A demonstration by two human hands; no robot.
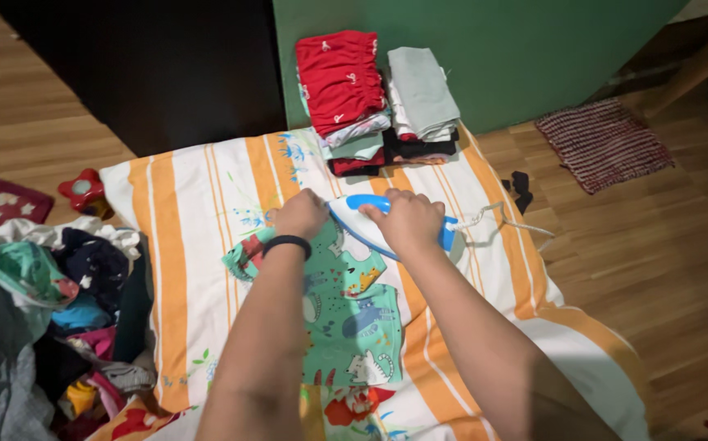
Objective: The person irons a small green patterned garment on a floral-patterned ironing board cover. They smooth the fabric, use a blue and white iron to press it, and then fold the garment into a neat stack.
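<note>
Both hands work on a small garment in the middle of the scene. The right hand (409,219) is closed around the blue handle of a white and blue electric iron (370,222), which rests on the far end of a green child's shirt printed with cartoon cats (346,306). The left hand (299,214), with a black band on its wrist, is curled into a loose fist and presses down on the shirt's far left edge, just beside the iron's tip.

The shirt lies flat on a white sheet with orange stripes and small flower prints (182,245), spread over the floor. A white cord (505,219) runs from the back of the iron to the right across the sheet.

At the far edge of the sheet stands a stack of folded clothes (378,102), red shorts on top at the left and pale grey-green pieces at the right, set against a green wall panel (493,49). To the near left lies a loose heap of unfolded clothes in mixed colours (52,318). A red star-shaped toy (82,190) sits on the wooden plank floor (656,261) beyond that heap. To the far right lies a red and white woven mat (603,145), and a small black object (521,188) lies just off the sheet's right edge.
</note>
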